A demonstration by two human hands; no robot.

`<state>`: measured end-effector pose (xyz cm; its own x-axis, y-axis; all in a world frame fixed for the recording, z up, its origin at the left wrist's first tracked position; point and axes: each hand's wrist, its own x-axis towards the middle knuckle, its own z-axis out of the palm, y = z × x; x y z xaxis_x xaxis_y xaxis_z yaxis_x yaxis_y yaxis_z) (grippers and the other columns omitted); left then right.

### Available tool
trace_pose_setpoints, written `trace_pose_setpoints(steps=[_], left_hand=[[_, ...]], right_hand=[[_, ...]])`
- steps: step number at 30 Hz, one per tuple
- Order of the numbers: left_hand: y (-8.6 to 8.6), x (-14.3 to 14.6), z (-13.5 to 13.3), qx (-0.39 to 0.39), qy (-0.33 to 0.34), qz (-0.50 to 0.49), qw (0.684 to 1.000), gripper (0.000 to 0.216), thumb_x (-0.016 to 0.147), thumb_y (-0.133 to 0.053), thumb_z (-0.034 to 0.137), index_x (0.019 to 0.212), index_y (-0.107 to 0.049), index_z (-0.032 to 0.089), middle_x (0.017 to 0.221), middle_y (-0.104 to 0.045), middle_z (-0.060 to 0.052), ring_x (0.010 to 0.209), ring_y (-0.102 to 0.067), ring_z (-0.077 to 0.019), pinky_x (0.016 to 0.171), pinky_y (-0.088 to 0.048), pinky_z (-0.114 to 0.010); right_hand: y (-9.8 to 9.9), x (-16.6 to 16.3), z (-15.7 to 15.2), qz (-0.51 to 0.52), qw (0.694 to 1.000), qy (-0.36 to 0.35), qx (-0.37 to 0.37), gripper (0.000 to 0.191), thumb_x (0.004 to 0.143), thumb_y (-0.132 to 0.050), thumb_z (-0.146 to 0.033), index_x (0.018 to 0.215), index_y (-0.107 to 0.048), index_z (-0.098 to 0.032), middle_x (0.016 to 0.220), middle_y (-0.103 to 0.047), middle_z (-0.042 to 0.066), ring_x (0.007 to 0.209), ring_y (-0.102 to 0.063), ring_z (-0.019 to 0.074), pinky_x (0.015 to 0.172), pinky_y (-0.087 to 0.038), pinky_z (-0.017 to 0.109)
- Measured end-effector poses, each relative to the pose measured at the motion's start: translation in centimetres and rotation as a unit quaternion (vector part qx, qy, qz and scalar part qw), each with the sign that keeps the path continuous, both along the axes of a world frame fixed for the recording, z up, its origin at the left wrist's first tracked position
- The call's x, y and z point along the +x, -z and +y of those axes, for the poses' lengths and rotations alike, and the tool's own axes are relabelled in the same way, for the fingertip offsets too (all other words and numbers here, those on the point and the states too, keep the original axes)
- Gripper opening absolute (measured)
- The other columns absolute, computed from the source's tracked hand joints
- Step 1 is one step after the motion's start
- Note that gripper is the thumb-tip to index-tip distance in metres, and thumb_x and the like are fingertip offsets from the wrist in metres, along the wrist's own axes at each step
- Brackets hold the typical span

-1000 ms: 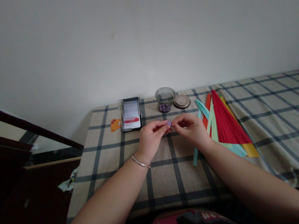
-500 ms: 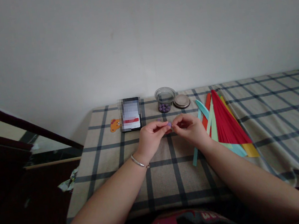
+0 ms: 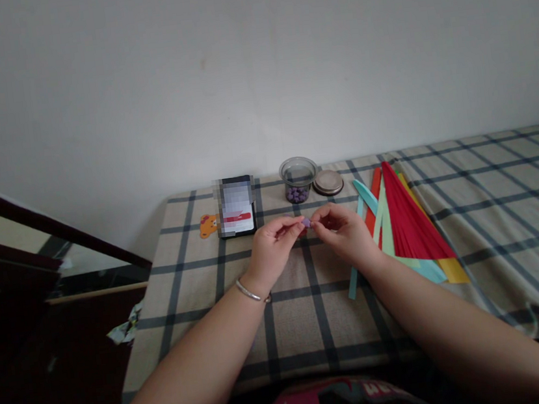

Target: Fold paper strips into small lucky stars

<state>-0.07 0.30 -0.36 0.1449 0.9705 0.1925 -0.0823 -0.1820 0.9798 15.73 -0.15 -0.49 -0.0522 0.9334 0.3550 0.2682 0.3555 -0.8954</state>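
Note:
Above the middle of the table, a small purple paper star (image 3: 306,222) is pinched between the fingertips of both hands. My left hand (image 3: 278,237), with a silver bangle at its wrist, grips it from the left. From the right, the thumb and forefinger of my right hand (image 3: 339,227) close on its other side. Just behind the hands stands a clear plastic tub (image 3: 298,175), open at the top, with several purple paper stars (image 3: 297,194) at its bottom. Its round lid (image 3: 329,182) lies to the right of it.
Paper strips in red (image 3: 412,224), light green (image 3: 384,221), blue (image 3: 353,282) and yellow (image 3: 453,271) lie fanned at the right. A phone (image 3: 237,207) with a blurred screen and a bear-shaped cutout (image 3: 208,226) are at the left. The checked tablecloth (image 3: 295,330) meets the wall.
Both hands stay in nearly the same place while the fingertips shift slightly on the purple star. A bit of purple that showed behind my left fingers is no longer visible.

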Motion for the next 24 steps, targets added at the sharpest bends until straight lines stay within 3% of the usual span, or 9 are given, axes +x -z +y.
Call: trace_pose_setpoints(steps=[6, 10, 13, 24], left_hand=[[0.1, -0.1, 0.2, -0.007, 0.038, -0.023, 0.999, 0.017, 0.075, -0.069, 0.03, 0.087, -0.067, 0.018, 0.079, -0.069, -0.002, 0.073, -0.065, -0.0133, 0.072, -0.053, -0.025], [-0.1, -0.2, 0.2, -0.004, 0.061, -0.021, 0.998, 0.023, 0.076, -0.068, 0.028, 0.098, -0.068, 0.02, 0.087, -0.07, -0.003, 0.077, -0.066, -0.0136, 0.077, -0.053, -0.027], [-0.5, -0.2, 0.1, 0.007, 0.072, -0.001, 0.997, 0.021, 0.076, -0.068, 0.027, 0.095, -0.069, 0.02, 0.091, -0.071, -0.004, 0.08, -0.066, -0.0144, 0.079, -0.053, -0.027], [-1.6, 0.4, 0.3, -0.017, 0.015, 0.026, 0.999, 0.019, 0.077, -0.067, 0.029, 0.092, -0.066, 0.017, 0.088, -0.069, -0.005, 0.083, -0.064, -0.0152, 0.08, -0.05, -0.027]], right_hand=[[0.2, 0.2, 0.3, -0.017, 1.0, -0.008, 0.005, 0.009, 0.081, -0.058, -0.028, 0.078, -0.061, -0.02, 0.072, -0.061, 0.002, 0.063, -0.056, 0.0134, 0.058, -0.046, 0.026], [0.3, 0.3, 0.4, 0.012, 0.999, -0.028, -0.011, 0.012, 0.081, -0.059, -0.032, 0.08, -0.06, -0.02, 0.075, -0.062, 0.002, 0.065, -0.058, 0.0138, 0.061, -0.049, 0.027], [0.2, 0.2, 0.4, 0.034, 0.998, -0.036, -0.028, 0.013, 0.08, -0.06, -0.033, 0.079, -0.06, -0.02, 0.074, -0.062, 0.002, 0.064, -0.058, 0.0136, 0.06, -0.049, 0.027], [-0.4, 0.0, 0.3, 0.059, 0.997, -0.019, -0.044, 0.019, 0.08, -0.059, -0.038, 0.08, -0.059, -0.019, 0.07, -0.06, 0.001, 0.06, -0.056, 0.0126, 0.056, -0.047, 0.026]])
